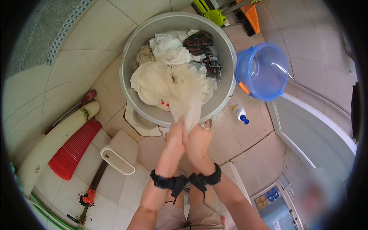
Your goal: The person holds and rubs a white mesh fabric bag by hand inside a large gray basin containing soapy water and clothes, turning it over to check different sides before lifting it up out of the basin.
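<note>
A large grey basin (pixel 128 53) on the tiled floor holds a heap of wet-looking laundry. My left hand (pixel 176 133) and my right hand (pixel 198 138) are close together over its near rim. Both are closed around the end of a cream cloth (pixel 185 90), which stretches from them into the heap. What kind of garment it is cannot be made out. Behind it lie a white cloth (pixel 170 49) and a dark red-striped cloth (pixel 198 41). A black strap circles each of my wrists.
Right of the basin stand a blue bucket (pixel 264 69) and a white bottle (pixel 238 111) with a blue cap. On the left are a red washboard (pixel 76 149), a pale pipe (pixel 57 143) and a white container (pixel 122 151). An orange brush (pixel 252 17) is at the back; a door (pixel 310 126) is right.
</note>
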A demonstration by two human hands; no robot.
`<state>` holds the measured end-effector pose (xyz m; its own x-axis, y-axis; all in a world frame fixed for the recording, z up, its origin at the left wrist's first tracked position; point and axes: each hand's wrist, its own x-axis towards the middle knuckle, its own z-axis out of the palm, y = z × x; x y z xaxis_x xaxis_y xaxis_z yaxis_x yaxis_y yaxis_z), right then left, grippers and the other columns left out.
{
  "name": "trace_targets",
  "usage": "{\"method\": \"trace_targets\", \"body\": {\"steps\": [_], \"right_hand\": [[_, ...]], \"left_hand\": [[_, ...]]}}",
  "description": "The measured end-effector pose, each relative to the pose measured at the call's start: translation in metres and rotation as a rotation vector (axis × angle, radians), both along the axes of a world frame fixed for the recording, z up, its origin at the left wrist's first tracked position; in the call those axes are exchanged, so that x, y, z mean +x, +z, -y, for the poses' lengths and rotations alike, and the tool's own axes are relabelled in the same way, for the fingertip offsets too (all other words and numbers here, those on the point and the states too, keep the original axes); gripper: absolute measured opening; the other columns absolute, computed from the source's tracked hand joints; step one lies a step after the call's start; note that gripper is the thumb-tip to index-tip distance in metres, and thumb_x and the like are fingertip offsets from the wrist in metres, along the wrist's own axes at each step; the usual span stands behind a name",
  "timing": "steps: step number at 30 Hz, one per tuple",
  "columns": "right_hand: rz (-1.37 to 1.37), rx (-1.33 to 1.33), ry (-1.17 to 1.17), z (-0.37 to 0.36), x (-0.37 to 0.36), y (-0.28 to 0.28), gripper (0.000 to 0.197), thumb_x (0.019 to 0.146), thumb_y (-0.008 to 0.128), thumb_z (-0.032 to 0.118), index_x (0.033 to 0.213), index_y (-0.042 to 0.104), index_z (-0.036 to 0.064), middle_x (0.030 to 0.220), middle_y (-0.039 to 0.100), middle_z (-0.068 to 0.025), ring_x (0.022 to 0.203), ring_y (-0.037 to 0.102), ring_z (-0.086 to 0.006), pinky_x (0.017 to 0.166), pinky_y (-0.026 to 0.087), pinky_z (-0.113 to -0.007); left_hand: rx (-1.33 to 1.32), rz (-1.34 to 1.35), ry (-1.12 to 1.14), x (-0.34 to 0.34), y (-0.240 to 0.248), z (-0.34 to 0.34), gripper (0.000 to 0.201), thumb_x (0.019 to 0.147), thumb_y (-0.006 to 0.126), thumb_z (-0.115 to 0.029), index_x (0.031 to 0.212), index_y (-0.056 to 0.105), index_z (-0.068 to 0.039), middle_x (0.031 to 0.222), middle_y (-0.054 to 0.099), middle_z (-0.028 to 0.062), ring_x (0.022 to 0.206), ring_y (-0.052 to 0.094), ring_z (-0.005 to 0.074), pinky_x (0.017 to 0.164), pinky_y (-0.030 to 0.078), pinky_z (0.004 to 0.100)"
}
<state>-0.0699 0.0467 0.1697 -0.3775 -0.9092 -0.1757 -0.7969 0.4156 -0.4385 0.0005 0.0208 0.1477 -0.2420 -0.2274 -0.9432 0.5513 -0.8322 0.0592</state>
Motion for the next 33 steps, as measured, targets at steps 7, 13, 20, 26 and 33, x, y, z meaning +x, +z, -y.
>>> {"method": "trace_targets", "body": {"steps": [7,13,20,26,33], "right_hand": [[0.733,-0.103,-0.529,0.024,-0.042,-0.042,0.023,0.085,0.060,0.025,0.075,0.059,0.0038,0.057,0.055,-0.0076,0.048,0.054,-0.0160,0.047,0.044,-0.033],[1.312,-0.275,-1.030,0.012,-0.068,0.028,0.027,0.096,0.048,0.029,0.110,0.053,0.0063,0.093,0.057,0.0001,0.083,0.055,-0.0096,0.072,0.046,-0.026],[1.384,-0.363,-0.894,0.011,-0.077,0.063,0.042,0.098,0.041,0.028,0.132,0.036,0.0053,0.127,0.048,-0.0096,0.115,0.048,-0.0204,0.096,0.041,-0.036],[1.392,-0.347,-0.833,0.000,-0.076,0.071,0.047,0.098,0.039,0.029,0.137,0.029,0.0047,0.135,0.042,-0.0117,0.121,0.043,-0.0238,0.099,0.038,-0.038],[1.438,-0.307,-0.942,-0.020,-0.073,0.071,0.047,0.097,0.042,0.025,0.137,0.031,0.0022,0.133,0.043,-0.0118,0.120,0.044,-0.0216,0.098,0.037,-0.035]], "left_hand": [[-0.064,0.055,0.083,-0.011,0.041,0.014,0.039,0.089,0.057,-0.033,0.117,0.050,-0.006,0.106,0.057,0.0045,0.097,0.056,0.0162,0.082,0.046,0.0322],[-0.385,0.056,0.152,0.021,0.042,0.012,0.045,0.096,0.039,-0.042,0.122,0.048,-0.006,0.120,0.054,0.0088,0.111,0.051,0.0196,0.093,0.042,0.0355],[-0.553,-0.035,0.025,0.032,0.070,0.005,0.055,0.096,0.029,-0.050,0.130,0.041,-0.009,0.134,0.043,0.0105,0.119,0.044,0.0239,0.099,0.038,0.0381],[-0.512,-0.041,0.067,0.033,0.081,0.003,0.060,0.095,0.029,-0.052,0.140,0.028,-0.012,0.141,0.035,0.0085,0.127,0.036,0.0242,0.104,0.033,0.0400],[-0.598,-0.284,0.140,0.035,0.084,0.006,0.062,0.094,0.030,-0.052,0.144,0.021,-0.015,0.145,0.029,0.0082,0.131,0.030,0.0288,0.106,0.029,0.0455]]}}
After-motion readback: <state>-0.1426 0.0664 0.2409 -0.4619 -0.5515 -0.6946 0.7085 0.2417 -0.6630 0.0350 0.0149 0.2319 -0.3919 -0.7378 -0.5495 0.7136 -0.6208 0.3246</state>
